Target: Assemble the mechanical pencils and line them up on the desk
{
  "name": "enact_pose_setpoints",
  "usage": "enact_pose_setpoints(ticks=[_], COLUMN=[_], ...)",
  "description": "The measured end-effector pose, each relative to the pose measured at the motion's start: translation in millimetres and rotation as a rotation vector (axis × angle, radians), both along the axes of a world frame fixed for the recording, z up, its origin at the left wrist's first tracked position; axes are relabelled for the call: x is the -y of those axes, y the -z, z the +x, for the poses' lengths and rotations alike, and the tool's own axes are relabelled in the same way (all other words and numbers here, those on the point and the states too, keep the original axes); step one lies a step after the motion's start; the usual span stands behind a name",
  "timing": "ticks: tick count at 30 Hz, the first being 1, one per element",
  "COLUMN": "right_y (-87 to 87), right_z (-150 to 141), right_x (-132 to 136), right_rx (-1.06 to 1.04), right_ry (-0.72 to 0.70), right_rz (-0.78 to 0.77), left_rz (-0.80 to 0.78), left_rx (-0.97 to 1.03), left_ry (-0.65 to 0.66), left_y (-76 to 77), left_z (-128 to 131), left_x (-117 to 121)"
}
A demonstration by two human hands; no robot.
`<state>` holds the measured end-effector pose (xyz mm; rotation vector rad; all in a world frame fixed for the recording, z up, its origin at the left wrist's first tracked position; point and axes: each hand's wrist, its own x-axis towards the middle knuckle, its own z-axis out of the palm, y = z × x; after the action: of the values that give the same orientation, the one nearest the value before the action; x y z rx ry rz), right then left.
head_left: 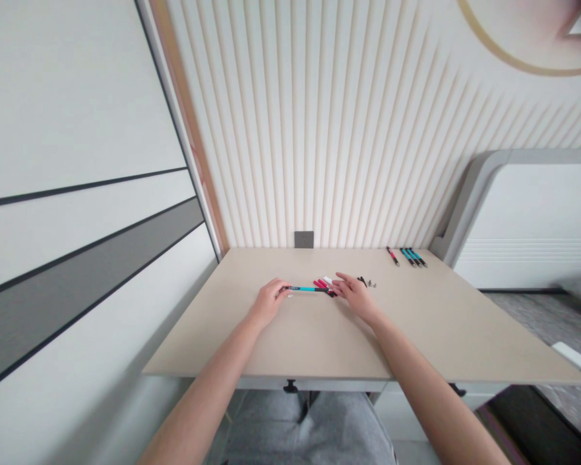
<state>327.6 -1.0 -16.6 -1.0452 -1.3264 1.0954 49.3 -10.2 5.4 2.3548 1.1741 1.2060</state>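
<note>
The left hand (pixel 268 303) has its fingers closed around the end of a teal pen (pixel 306 289), while the right hand (pixel 356 297) rests open just beside red pens (pixel 322 283) on the desk (pixel 213 323).

A beige tabletop (pixel 319 345) stood against a cream fluted wall panel (pixel 290 129), with a dark grey square socket plate (pixel 303 239) just above its back edge. A thin gold arc (pixel 513 61) curved high on the wall. A white-and-grey striped wall (pixel 91 258) rose at left; a grey-framed white headboard (pixel 527 219) stood at right, above grey carpet (pixel 527 323).
</note>
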Motion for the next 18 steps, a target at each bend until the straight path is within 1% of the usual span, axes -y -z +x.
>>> enact_pose_setpoints(ticks=[2, 8, 10, 12, 18], right_y=[-0.2, -13.8, -18.0, -20.3, -19.6], right_z=[-1.6, -2.3, -2.8, -2.7, 0.9], right_x=[-1.0, 2.8, 5.5, 7.8, 10.1], right_rx=[-0.104, -0.183, -0.134, -0.037, 0.202], right_ry=[0.012, 0.094, 0.097, 0.104, 0.143], right_rz=[-0.037, -0.101, -0.118, -0.106, 0.026], left_rz=[0.000, -0.012, -0.013, -0.009, -0.024], left_rx=[0.010, 0.011, 0.018, 0.026, 0.019], left_ry=[0.005, -0.004, -0.003, -0.002, 0.000], left_y=[0.0, 0.2, 0.0, -0.4, -2.0], left_z=[0.0, -0.5, -0.4, -0.3, 0.4], left_x=[-0.1, -0.1, -0.1, 0.2, 1.9])
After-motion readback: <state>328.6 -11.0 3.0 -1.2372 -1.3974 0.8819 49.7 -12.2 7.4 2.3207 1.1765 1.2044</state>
